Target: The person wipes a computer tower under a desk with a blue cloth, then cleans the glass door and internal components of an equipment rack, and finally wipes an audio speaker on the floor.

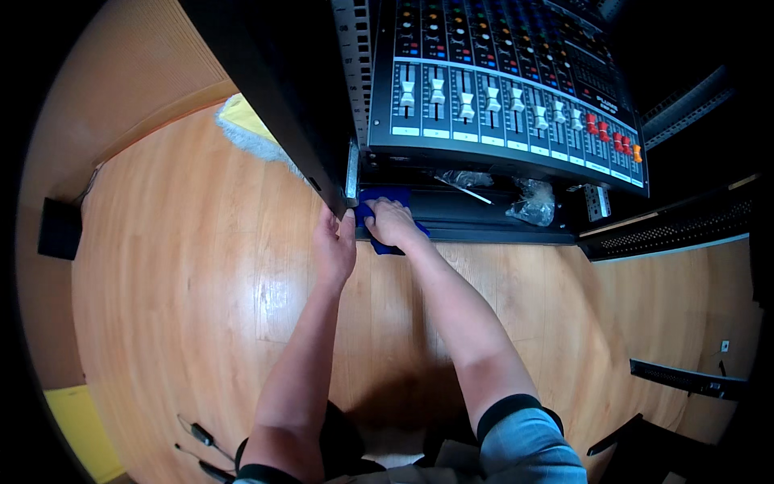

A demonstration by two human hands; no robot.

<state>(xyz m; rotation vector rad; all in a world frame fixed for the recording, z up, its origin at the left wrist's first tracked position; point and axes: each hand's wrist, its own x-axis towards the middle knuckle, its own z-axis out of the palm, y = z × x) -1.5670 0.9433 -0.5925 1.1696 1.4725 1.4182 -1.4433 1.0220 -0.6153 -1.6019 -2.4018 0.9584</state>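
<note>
My right hand (pixel 392 222) presses a dark blue cloth (pixel 384 195) against the bottom front edge of a black equipment rack (pixel 484 235), near its left corner. Just beside it, my left hand (pixel 337 239) grips the lower end of the rack's black left upright or door edge (pixel 302 121). Above both hands an audio mixing console (pixel 508 145) with white, red and orange faders is mounted in the rack. Crumpled clear plastic (pixel 535 202) and a thin white stick (pixel 474 195) lie on the rack's bottom, to the right of the cloth.
A perforated black door panel (pixel 671 233) stands at the right. A yellow and grey fluffy cloth (pixel 245 124) lies on the wood floor (pixel 211 272) at the left. A black box (pixel 59 228) is by the left wall, and cables with small black devices (pixel 202 434) lie lower left.
</note>
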